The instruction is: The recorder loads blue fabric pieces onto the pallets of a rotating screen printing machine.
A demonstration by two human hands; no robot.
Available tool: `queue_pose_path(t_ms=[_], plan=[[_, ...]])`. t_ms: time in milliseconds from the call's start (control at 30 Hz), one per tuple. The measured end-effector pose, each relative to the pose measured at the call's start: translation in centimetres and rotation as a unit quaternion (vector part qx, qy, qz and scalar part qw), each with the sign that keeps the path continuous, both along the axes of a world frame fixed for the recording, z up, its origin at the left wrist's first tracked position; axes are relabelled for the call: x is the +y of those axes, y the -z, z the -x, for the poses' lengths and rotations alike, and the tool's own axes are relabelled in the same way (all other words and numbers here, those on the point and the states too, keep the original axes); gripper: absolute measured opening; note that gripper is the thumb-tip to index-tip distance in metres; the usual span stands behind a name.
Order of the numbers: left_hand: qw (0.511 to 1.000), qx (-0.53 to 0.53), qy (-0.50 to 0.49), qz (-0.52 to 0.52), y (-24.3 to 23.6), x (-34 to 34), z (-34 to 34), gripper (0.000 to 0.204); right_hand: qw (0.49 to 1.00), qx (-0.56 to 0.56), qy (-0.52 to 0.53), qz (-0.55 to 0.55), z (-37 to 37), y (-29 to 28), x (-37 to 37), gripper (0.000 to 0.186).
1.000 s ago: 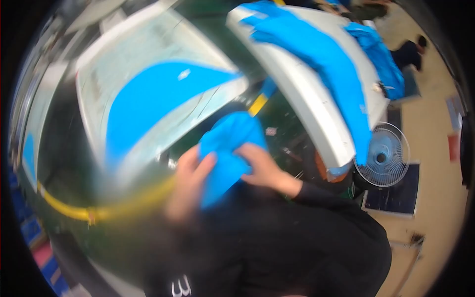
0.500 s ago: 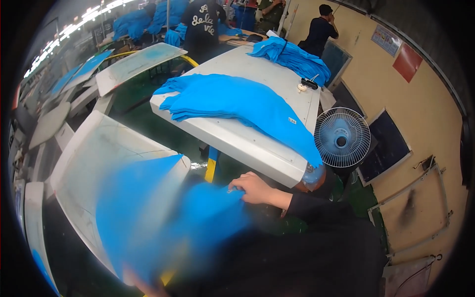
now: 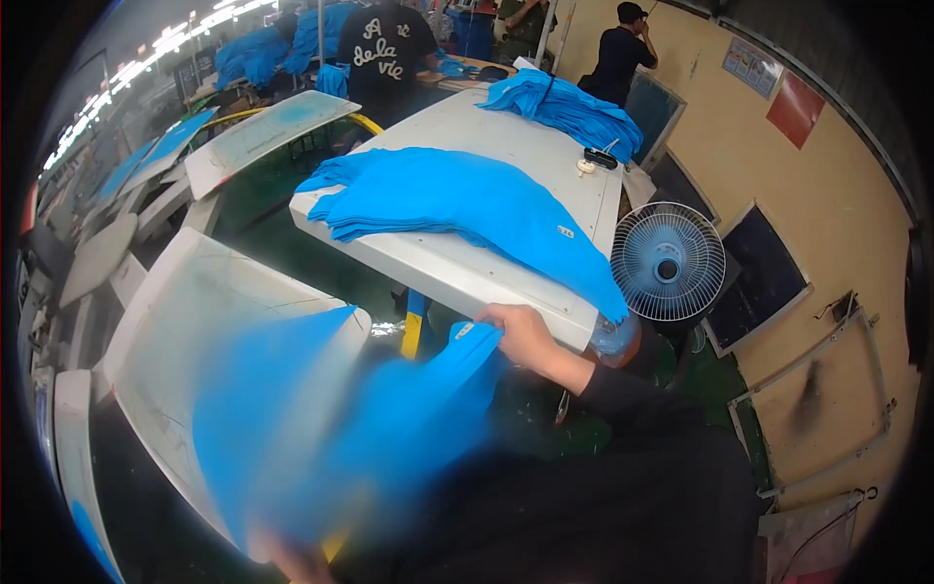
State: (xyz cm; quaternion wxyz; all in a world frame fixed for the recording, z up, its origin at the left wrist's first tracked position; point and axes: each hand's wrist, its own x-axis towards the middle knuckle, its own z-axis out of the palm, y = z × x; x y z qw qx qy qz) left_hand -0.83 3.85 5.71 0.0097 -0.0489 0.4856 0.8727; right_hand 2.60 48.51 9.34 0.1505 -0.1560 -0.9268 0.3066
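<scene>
My right hand (image 3: 516, 336) pinches the upper corner of a blue fabric piece (image 3: 448, 389) with a small pale label on it, raised beside the near white board (image 3: 156, 331). My left hand (image 3: 287, 550) is low in the picture at the board's lower edge, by the blurred blue fabric; its fingers are too smeared to read. Another blue shape (image 3: 238, 399) covers part of the board, largely blurred. Just beyond my right hand, a white table (image 3: 409, 248) bears a long stack of blue fabric pieces (image 3: 457, 200).
A fan (image 3: 666, 263) stands right of the table, near the wall. A second blue stack (image 3: 564, 112) lies at the table's far end. More boards (image 3: 263, 136) line the left. A person in a printed shirt (image 3: 379, 58) and another in dark clothing (image 3: 618, 68) stand behind.
My view has lifted toward the room since a second ago. My right hand has moved up, raising the fabric's corner; my left hand has dropped lower in the picture.
</scene>
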Motion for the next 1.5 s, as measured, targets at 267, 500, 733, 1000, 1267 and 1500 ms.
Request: queue_pose_path(t_ms=[267,500,733,1000,1267,1500], plan=[[0.998,-0.03,-0.031,0.039,-3.0,-2.1,-1.4,0.041,0.977,0.092,-0.178,-0.08,0.9,-5.9,0.0,0.025],[0.966,-0.116,-0.215,0.082,-2.1,-4.9,-1.4,0.043,0.949,-0.069,-0.307,0.023,0.4,-6.7,-2.9,0.027],[0.943,-0.074,-0.303,0.118,-2.2,-8.2,-2.4,0.037,0.923,-0.044,-0.381,0.038,1.0,-5.5,-5.3,0.029],[0.83,0.21,-0.324,0.403,0.9,-13.6,-4.3,0.045,0.947,0.002,-0.319,-0.023,1.5,-6.3,-5.2,0.021],[0.927,-0.005,-0.298,0.228,-5.6,-10.4,-3.9,0.022,0.948,0.224,-0.203,-0.095,3.1,-4.7,-5.0,0.018],[0.929,0.095,-0.145,0.327,-3.3,-12.9,-4.5,0.009,0.873,0.067,-0.178,0.448,3.1,-6.0,-4.1,0.021]])
